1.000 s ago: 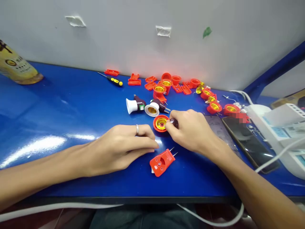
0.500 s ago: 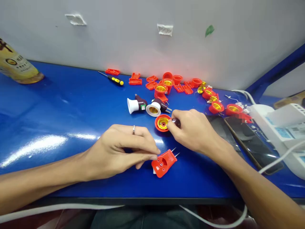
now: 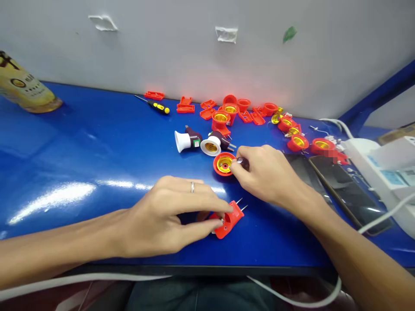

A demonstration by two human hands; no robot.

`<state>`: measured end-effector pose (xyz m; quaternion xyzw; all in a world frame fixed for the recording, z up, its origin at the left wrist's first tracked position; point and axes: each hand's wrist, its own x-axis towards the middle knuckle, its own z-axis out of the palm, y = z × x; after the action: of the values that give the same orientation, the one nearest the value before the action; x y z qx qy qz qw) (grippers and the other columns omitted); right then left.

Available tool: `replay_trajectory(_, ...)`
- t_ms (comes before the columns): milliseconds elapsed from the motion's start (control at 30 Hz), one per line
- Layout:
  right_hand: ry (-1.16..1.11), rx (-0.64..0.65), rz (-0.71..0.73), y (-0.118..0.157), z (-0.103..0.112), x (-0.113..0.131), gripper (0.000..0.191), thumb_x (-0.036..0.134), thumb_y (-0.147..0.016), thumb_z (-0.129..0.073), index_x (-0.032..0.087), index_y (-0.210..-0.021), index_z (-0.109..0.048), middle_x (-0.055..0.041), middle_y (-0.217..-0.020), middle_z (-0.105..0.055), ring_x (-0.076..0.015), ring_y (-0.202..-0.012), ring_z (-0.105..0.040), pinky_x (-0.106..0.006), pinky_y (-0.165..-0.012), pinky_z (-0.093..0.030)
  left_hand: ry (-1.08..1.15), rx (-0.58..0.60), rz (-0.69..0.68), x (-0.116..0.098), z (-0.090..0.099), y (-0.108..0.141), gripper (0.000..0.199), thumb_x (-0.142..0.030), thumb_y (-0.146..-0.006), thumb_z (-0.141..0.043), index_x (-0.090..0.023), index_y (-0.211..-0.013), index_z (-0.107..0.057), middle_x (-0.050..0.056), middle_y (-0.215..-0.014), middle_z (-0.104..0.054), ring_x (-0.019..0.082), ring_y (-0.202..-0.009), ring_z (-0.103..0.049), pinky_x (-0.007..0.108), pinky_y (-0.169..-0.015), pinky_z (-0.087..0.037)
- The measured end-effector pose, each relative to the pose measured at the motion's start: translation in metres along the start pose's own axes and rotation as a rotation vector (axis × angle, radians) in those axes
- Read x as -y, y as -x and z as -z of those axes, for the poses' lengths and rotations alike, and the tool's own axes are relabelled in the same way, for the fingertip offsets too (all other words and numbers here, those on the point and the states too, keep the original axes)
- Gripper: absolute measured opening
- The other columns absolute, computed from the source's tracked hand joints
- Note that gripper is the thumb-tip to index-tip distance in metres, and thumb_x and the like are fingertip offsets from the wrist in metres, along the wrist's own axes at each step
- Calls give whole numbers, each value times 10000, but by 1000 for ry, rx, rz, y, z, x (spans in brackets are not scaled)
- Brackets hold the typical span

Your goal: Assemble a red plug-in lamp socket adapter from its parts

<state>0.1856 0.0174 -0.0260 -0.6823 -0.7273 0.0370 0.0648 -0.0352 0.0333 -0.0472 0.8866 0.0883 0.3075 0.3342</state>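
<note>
My left hand (image 3: 181, 214) is over a red plug housing (image 3: 231, 224) with two metal pins, lying near the table's front edge. Its thumb and fingertips pinch at a small metal piece on the housing, too small to make out. My right hand (image 3: 266, 172) is closed around a dark, rounded handle (image 3: 243, 163), mostly hidden in the fist. Its thumb and index finger touch the rim of a red lamp socket (image 3: 223, 164) with a gold threaded inside. Just behind stand two white and dark brown sockets (image 3: 211, 146), one of them on its side.
A yellow-and-black screwdriver (image 3: 158, 107) and red shells (image 3: 186, 109) lie along the wall. More red sockets (image 3: 298, 142) are at the back right. Two phones (image 3: 346, 190) and a white power strip (image 3: 372, 164) lie right; a yellow bottle (image 3: 29, 90) stands left.
My left hand has moved right, from the edge of the red plug housing to over its middle. My right hand stays at the red socket. The view has shifted slightly.
</note>
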Motion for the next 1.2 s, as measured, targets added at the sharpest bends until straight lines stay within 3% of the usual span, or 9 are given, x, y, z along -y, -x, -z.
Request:
replay_trajectory(167,12,1,-2,1,2,0,258,332,-956,-483,226,-748,-590,-41,-689,-664,-183,-599,-537,-329,-561,-216,-147,9,-90,2,0,-2,294,-62,-973,-686,-233,-1209,-722,-15,-814,-799,144,-710,-692,329,-738,-499)
replay_trajectory(300,29,-3,-3,1,2,0,253,337,-953,-484,225,-753,-592,-53,-712,-685,-194,-619,-564,-328,-560,-215,-248,16,-149,2,0,-3,208,-107,-1023,-656,-230,-1180,-714,-47,-680,-739,153,-728,-698,357,-770,-457)
replay_trajectory(600,24,-1,17,2,4,1,242,326,-946,-465,227,-754,-574,-47,-701,-670,-194,-621,-565,-325,-558,-212,-224,-28,-214,14,-5,3,162,-81,-994,-674,-196,-1080,-748,-20,-796,-802,197,-825,-670,392,-786,-406)
replay_trajectory(833,12,-13,20,1,1,-1,243,327,-938,-457,230,-744,-565,-48,-702,-672,-191,-608,-545,-328,-560,-216,-148,66,-203,13,3,-1,136,-83,-976,-700,-184,-1047,-756,58,-1115,-837,211,-973,-742,390,-888,-525)
replay_trajectory(1200,-42,-19,19,0,2,-1,245,321,-925,-470,239,-694,-468,-38,-667,-620,-173,-575,-426,-339,-576,-201,-1,74,-79,13,6,-6,106,-115,-942,-760,-219,-961,-776,17,-1066,-833,191,-913,-711,384,-892,-515)
